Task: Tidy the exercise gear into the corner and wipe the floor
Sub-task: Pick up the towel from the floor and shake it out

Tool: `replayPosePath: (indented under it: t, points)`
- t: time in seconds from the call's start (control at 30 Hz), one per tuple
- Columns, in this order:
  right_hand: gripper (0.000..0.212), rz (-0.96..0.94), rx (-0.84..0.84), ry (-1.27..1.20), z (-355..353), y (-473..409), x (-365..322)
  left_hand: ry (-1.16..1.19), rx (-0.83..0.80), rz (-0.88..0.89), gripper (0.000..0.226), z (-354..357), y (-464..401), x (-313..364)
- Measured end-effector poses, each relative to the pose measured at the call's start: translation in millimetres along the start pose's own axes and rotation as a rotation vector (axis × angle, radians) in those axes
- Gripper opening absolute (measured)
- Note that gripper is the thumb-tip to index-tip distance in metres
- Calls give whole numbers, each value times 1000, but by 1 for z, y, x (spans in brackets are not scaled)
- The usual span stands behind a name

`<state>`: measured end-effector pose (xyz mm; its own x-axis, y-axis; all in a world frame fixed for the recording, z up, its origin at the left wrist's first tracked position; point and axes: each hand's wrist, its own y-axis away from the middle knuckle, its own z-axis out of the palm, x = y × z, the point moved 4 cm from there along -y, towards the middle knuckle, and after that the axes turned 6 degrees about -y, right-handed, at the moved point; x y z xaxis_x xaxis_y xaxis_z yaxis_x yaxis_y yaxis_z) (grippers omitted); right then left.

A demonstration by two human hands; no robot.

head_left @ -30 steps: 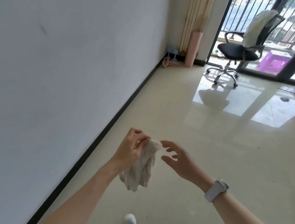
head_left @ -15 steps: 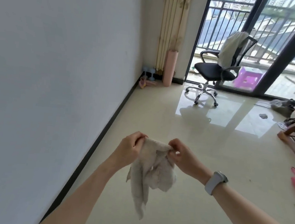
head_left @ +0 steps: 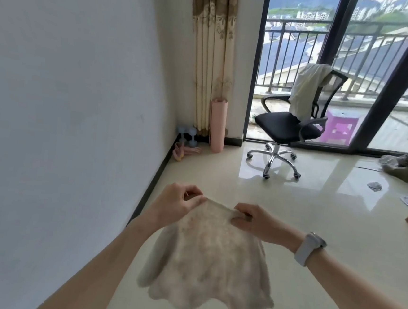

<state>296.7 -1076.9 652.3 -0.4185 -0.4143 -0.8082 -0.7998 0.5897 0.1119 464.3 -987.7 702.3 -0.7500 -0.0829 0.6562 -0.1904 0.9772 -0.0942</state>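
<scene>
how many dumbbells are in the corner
2, both pale blue, on the floor in the corner: one dumbbell against the wall by the curtain, the other dumbbell just in front, left of the pink mat. More may be hidden.

A second ago only the left hand (head_left: 177, 205) holds the bunched cloth (head_left: 206, 265), with the right hand (head_left: 253, 224) open just beside it. Half a second ago the right hand pinches the top edge too, the cloth hanging narrow and crumpled. Now the hands sit apart along that edge and the cloth hangs spread wide between them. The view also lifts, showing more of the balcony railing (head_left: 304, 62)
</scene>
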Motion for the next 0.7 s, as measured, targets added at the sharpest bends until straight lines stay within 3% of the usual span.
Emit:
replayPosePath:
  t: [0.2,0.37,0.47,0.53,0.63,0.7]
  points:
    - [33,-50,97,-148,-87,-158,9,72,232,-25,6,-47,-153,-12]
    - [22,-91,27,-99,-128,-287,19,134,335,-168,6,-80,-263,-74]
    - [21,-172,138,-120,-166,-371,11,130,293,-180,10,-101,-339,-110]
    - [27,-223,225,-142,-194,-433,-1,87,171,-186,5,-115,-389,-135]
    - [26,-314,218,-131,-230,-530,-37,51,21,-149,10,-139,-463,-162]
    - [28,-368,207,-142,-253,-591,-62,85,65,-97,40,-165,-517,-176]
